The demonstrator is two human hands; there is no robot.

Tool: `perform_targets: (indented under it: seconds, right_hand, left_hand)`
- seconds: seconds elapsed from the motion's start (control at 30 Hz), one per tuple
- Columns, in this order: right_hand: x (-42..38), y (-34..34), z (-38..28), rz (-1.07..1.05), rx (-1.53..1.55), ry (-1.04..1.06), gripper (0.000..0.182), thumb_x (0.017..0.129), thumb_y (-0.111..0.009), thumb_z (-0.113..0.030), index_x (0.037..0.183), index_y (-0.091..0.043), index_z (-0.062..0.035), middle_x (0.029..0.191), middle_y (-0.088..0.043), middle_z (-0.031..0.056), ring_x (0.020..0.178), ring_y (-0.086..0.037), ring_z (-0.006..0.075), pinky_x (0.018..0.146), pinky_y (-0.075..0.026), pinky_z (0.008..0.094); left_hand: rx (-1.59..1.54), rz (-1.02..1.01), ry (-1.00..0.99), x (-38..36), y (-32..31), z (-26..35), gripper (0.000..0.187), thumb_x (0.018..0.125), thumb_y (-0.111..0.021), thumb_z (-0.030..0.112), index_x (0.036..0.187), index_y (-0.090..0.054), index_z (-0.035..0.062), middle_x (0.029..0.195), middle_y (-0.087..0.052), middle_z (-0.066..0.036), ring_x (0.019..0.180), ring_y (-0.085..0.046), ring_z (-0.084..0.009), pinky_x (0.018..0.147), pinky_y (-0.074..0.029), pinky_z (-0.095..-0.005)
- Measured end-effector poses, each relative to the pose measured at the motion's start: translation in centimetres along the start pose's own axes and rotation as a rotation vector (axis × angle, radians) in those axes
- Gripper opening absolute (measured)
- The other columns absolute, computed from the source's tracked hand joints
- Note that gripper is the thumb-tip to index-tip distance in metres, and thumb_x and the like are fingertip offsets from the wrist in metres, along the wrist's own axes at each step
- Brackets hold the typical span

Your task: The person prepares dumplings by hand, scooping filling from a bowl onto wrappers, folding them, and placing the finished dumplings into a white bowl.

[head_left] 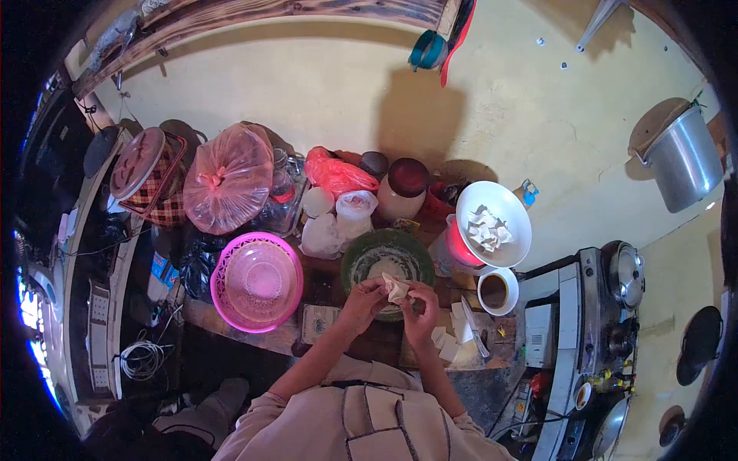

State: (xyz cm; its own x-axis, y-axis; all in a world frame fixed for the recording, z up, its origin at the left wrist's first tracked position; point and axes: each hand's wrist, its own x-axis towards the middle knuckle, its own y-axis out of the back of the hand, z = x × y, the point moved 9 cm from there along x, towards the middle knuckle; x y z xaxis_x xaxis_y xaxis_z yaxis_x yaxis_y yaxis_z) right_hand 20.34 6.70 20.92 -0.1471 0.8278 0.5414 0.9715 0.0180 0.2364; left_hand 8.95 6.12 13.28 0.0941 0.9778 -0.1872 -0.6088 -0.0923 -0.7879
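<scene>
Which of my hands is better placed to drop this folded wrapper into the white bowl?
Probably your right hand: it already holds the folded wrapper and is nearer the white bowl. Your left hand holds the wrapper too, but would likely have to reach across.

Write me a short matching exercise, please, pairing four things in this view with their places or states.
1. Folded piece
2. White bowl
3. Cup
4. Pot

A. hanging on the wall
B. holding dark liquid
C. between left hand and right hand
D. holding several white pieces

Pairs: 1-C, 2-D, 3-B, 4-A.
</scene>
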Motion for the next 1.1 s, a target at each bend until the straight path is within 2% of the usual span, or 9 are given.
perform_targets:
  seconds: [0.1, 0.17, 0.27, 0.37, 0.57, 0.67, 0.9, 0.97, 1.1]
  right_hand:
    - [-0.1, -0.1, 1.0, 0.114, 0.387, -0.246, 0.024, 0.077, -0.06, -0.006, 0.096, -0.047, -0.0027, 0.098, -0.054, 0.0115, 0.083, -0.055, 0.0164, 0.071, -0.046, 0.027]
    - [-0.1, 0.0, 1.3, 0.115, 0.355, -0.285, 0.026, 0.076, -0.061, -0.006, 0.097, -0.046, -0.003, 0.096, -0.054, 0.0104, 0.083, -0.054, 0.0144, 0.072, -0.045, 0.0263]
    - [-0.4, 0.0, 1.9, 0.123, 0.323, -0.296, 0.028, 0.075, -0.062, -0.006, 0.098, -0.046, -0.0032, 0.095, -0.055, 0.0097, 0.083, -0.054, 0.0138, 0.072, -0.045, 0.0257]
    - [-0.6, 0.0, 1.9, 0.127, 0.342, -0.293, 0.029, 0.075, -0.063, -0.006, 0.098, -0.047, -0.003, 0.094, -0.055, 0.009, 0.082, -0.054, 0.0133, 0.072, -0.045, 0.0253]
    - [-0.8, 0.3, 2.1, 0.1, 0.243, -0.324, 0.025, 0.074, -0.063, -0.005, 0.096, -0.05, -0.0023, 0.09, -0.056, 0.0074, 0.08, -0.054, 0.012, 0.071, -0.045, 0.024]
    - [-1.0, 0.4, 2.8, 0.073, 0.226, -0.331, 0.021, 0.075, -0.061, -0.005, 0.094, -0.053, -0.0014, 0.088, -0.057, 0.007, 0.079, -0.055, 0.0114, 0.07, -0.044, 0.0234]
    - [0.1, 0.3, 1.8, -0.049, 0.103, -0.357, 0.02, 0.074, -0.061, -0.002, 0.092, -0.053, 0.0004, 0.084, -0.056, 0.0047, 0.075, -0.054, 0.0089, 0.067, -0.045, 0.0209]
    - [0.6, 0.1, 1.5, -0.032, 0.261, -0.385, 0.019, 0.074, -0.061, -0.001, 0.092, -0.055, 0.0006, 0.085, -0.056, 0.0049, 0.075, -0.054, 0.0091, 0.068, -0.044, 0.021]
    - [0.7, 0.4, 1.8, 0.083, 0.456, -0.425, 0.019, 0.072, -0.06, 0.003, 0.091, -0.057, 0.001, 0.087, -0.057, 0.0057, 0.077, -0.054, 0.0096, 0.071, -0.044, 0.0215]
  left_hand:
    - [0.094, 0.018, -0.064, -0.1, -0.4, 0.6, 0.021, 0.082, -0.053, 0.009, 0.101, -0.054, 0.0002, 0.095, -0.057, -0.006, 0.088, -0.055, -0.014, 0.08, -0.044, -0.0282]
    - [0.189, 0.051, -0.147, -0.3, -1.3, 1.6, 0.018, 0.082, -0.053, 0.009, 0.097, -0.055, -0.001, 0.093, -0.058, -0.004, 0.084, -0.055, -0.0112, 0.076, -0.045, -0.025]
    - [0.178, 0.224, -0.258, -0.7, -0.1, 2.0, 0.013, 0.081, -0.055, 0.005, 0.093, -0.057, -0.0004, 0.091, -0.058, -0.003, 0.083, -0.054, -0.0098, 0.075, -0.045, -0.0237]
    - [0.291, 0.233, -0.282, -1.2, -0.3, 2.5, 0.012, 0.08, -0.053, 0.002, 0.091, -0.057, 0.0004, 0.091, -0.057, -0.005, 0.085, -0.053, -0.012, 0.077, -0.044, -0.0265]
    - [0.408, 0.131, -0.387, -1.3, -1.3, 3.2, 0.013, 0.077, -0.057, 0.001, 0.089, -0.057, 0.0033, 0.09, -0.055, -0.004, 0.086, -0.052, -0.0123, 0.076, -0.041, -0.0251]
    - [0.684, 0.008, -0.628, -1.6, -3.0, 5.0, 0.013, 0.076, -0.058, 0.002, 0.089, -0.058, 0.0041, 0.089, -0.054, -0.004, 0.084, -0.052, -0.0131, 0.072, -0.043, -0.0244]
    - [0.74, -0.071, -0.57, -1.1, -3.3, 5.1, 0.017, 0.074, -0.057, -0.004, 0.089, -0.055, 0.0031, 0.09, -0.05, -0.007, 0.085, -0.05, -0.0156, 0.074, -0.042, -0.0263]
    - [0.634, -0.017, -0.493, -0.9, -2.4, 4.3, 0.017, 0.074, -0.056, -0.006, 0.089, -0.054, 0.0021, 0.091, -0.05, -0.007, 0.085, -0.051, -0.0156, 0.074, -0.043, -0.0267]
    - [0.67, 0.01, -0.509, -1.2, -2.8, 4.5, 0.016, 0.074, -0.054, -0.008, 0.088, -0.052, 0.0003, 0.091, -0.05, -0.007, 0.084, -0.051, -0.0141, 0.074, -0.043, -0.0252]
